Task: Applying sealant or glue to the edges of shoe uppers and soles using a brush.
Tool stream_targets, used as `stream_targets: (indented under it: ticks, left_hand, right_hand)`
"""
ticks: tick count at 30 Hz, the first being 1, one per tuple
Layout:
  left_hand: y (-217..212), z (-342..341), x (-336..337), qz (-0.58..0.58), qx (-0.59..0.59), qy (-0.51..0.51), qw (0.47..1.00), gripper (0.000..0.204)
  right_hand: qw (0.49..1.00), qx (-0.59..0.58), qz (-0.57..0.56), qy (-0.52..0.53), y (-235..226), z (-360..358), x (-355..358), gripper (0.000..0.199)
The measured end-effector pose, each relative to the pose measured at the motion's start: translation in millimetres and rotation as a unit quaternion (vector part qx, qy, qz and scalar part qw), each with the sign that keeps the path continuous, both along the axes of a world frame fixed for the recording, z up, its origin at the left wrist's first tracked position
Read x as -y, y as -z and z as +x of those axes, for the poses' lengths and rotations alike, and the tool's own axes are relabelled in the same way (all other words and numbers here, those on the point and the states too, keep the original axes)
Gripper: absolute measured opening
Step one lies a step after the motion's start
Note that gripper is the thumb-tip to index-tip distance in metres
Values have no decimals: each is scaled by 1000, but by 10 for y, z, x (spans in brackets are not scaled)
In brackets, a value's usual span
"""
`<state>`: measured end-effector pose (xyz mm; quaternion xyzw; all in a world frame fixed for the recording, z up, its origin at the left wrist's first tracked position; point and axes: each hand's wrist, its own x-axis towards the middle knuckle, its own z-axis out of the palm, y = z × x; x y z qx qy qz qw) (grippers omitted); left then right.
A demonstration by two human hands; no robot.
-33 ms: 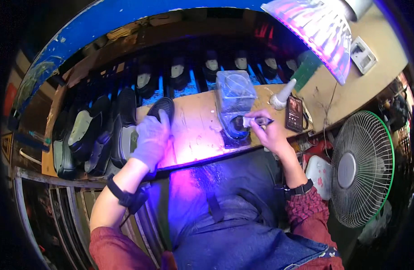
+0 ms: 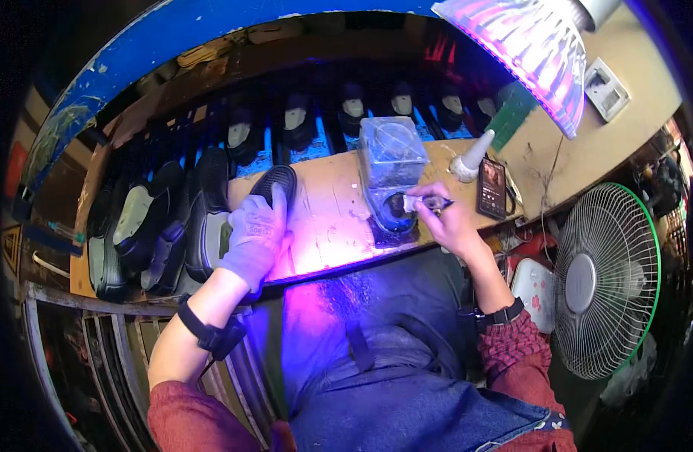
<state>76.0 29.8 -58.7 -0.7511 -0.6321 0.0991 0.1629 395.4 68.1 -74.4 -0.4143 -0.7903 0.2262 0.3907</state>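
Note:
My left hand (image 2: 257,233), in a pale glove, grips a black shoe (image 2: 277,183). The ridged sole of the shoe faces up beyond my fingers, and the rest of it is hidden by the hand. My bare right hand (image 2: 453,224) pinches a small brush (image 2: 438,202) with a pale part near the fingers and a dark end. Its other end is at the mouth of a dark, stained pot (image 2: 392,218), and its bristles cannot be made out. Just behind the pot stands a cloudy, box-shaped plastic container (image 2: 393,149).
Several black and grey shoes (image 2: 135,215) crowd the bench's left side. More shoes (image 2: 295,120) line a rack at the back. A bright lamp (image 2: 523,56) hangs upper right. Beside a white cone (image 2: 474,157) leans a phone (image 2: 492,188). A caged fan (image 2: 608,282) stands at right.

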Motion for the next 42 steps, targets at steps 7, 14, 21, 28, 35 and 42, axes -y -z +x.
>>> stream_targets:
  ticks: [7,14,21,28,35,42]
  left_hand:
    - [-466,7,-173,-225,121,-111,960,102]
    - [-406,-329,-247,-128,698,-101,697,98]
    - [-494,80,268,295,527,74,794,112]
    - [684,48,1045,216,484,103,842,51]
    - [725,117,1326,190,467,119,855,49]
    - [782,73,1369,175,470,127,856,52]
  right_hand:
    - [999,24,-14,-15,-23,24,42,18]
    - [999,29,16,-26,-79,-39,34,18]
    - [999,6,-29,44,12,-65,143,23]
    - [938,-308,-111,112,262,-170,398,9]
    - [890,-372,-255,-64,43,-1186,177,8]
    - [914,-244,-317,-66,-93,-1435,196,18]
